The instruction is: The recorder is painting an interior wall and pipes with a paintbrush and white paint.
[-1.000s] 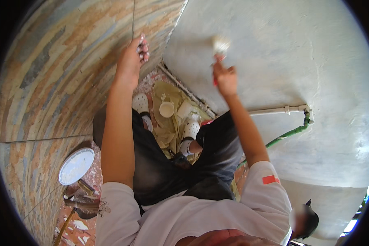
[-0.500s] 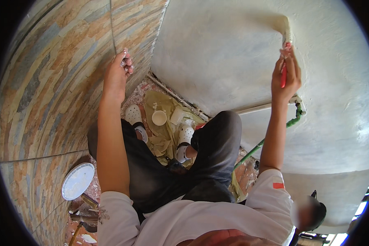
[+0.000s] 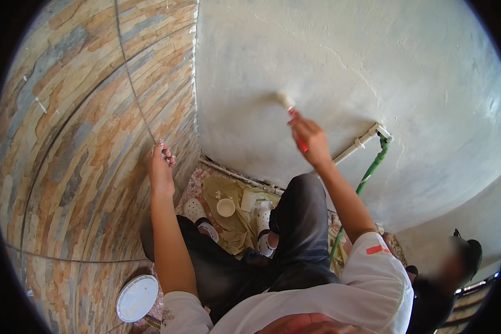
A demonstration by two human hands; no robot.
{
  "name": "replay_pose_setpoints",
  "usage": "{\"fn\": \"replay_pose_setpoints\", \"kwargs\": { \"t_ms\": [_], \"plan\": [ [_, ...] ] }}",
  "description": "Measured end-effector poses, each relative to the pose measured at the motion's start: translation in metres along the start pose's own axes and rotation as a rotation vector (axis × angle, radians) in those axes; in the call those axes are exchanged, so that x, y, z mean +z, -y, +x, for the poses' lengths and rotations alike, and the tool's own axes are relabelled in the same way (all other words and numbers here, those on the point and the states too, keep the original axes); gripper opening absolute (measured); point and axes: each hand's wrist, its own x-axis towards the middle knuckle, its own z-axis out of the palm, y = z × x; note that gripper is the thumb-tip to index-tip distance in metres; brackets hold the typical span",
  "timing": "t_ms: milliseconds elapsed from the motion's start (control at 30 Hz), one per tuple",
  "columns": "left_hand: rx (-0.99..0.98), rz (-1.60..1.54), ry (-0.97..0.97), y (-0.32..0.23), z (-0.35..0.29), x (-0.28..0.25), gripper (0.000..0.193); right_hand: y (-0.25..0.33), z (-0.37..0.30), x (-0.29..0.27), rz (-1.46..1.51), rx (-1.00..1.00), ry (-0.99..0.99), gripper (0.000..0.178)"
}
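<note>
My right hand [image 3: 310,139] is closed round the red handle of a paintbrush [image 3: 288,104]. Its pale, blurred bristles meet the grey-white plastered wall [image 3: 250,50], left of a white pipe elbow. In front of the stone-patterned wall [image 3: 89,145], my left hand [image 3: 162,157] has curled fingers smeared with white. A dark line on that wall runs down to the fingertips; whether the hand touches it, I cannot tell. What the curled fingers hold, if anything, is hidden.
Between my feet, a white cup [image 3: 226,207] stands on a yellowish sheet [image 3: 234,239]. A white pipe [image 3: 357,146] joins a green hose [image 3: 373,167] at right. At lower left lies a round white lid [image 3: 137,298]. Another person [image 3: 445,278] is at lower right.
My right hand has swept the paintbrush left and down across the plastered wall. My left hand sits lower in the picture. The whole view has shifted, and more of the other person shows.
</note>
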Motion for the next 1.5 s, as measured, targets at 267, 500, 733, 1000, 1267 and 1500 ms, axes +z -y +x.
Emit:
{"fn": "replay_pose_setpoints", "kwargs": {
  "t_ms": [267, 500, 733, 1000, 1267, 1500],
  "plan": [
    [0.025, -0.035, 0.079, -0.011, 0.006, 0.015, 0.022, -0.022, -0.002, -0.021, -0.240, -0.040, -0.194, 0.025],
    [-0.016, -0.013, 0.083, 0.000, -0.001, 0.011, 0.021, -0.003, -0.076, 0.051, -0.055, 0.069, 0.212, 0.019],
    [-0.001, -0.003, 0.076, -0.006, 0.001, 0.005, 0.022, -0.009, 0.042, -0.080, -0.218, -0.007, -0.316, 0.017],
    [-0.003, 0.023, 0.110, -0.008, 0.004, 0.019, 0.021, -0.010, -0.037, 0.032, -0.188, 0.019, -0.128, 0.029],
    [-0.040, 0.051, 0.110, 0.003, -0.001, 0.013, 0.022, 0.016, -0.062, 0.111, -0.055, 0.054, 0.338, 0.018],
    [-0.017, 0.035, 0.100, -0.012, 0.001, 0.008, 0.024, 0.022, 0.068, -0.005, -0.145, -0.010, -0.394, 0.024]
  ]
}}
